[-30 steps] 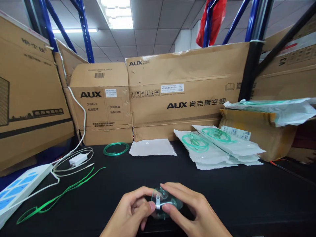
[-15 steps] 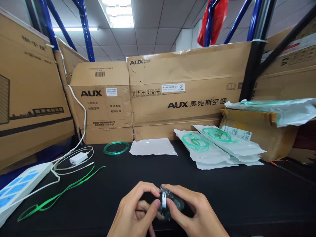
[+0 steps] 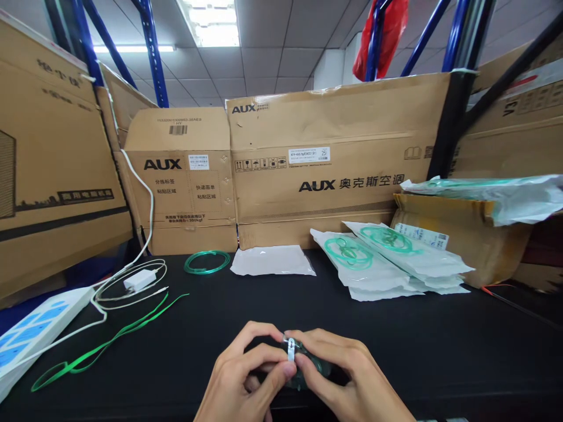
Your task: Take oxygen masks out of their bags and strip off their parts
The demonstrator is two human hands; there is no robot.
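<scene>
Near the table's front edge, both hands grip a small see-through green plastic piece (image 3: 319,364), which looks like an oxygen mask, mostly covered by fingers. A narrow silvery metal strip (image 3: 291,350) with a small hole at its upper end stands upright on it. My left hand (image 3: 250,369) is closed, its thumb and index finger pinching at the strip's lower end. My right hand (image 3: 341,366) is closed around the mask's right side, with the thumb beside the strip and the index finger over the top.
A green elastic strap (image 3: 118,337) lies left, near a white power strip (image 3: 48,319) and a cabled white adapter (image 3: 141,280). Behind are a coiled green tube (image 3: 206,262), a white pouch (image 3: 272,261) and stacked pouches of green tubing (image 3: 387,264). Cardboard boxes (image 3: 334,135) stand at the back.
My left index finger has come down and straightened towards the metal strip, meeting the thumb at its lower end. The mask has shifted slightly; my right hand keeps its grip.
</scene>
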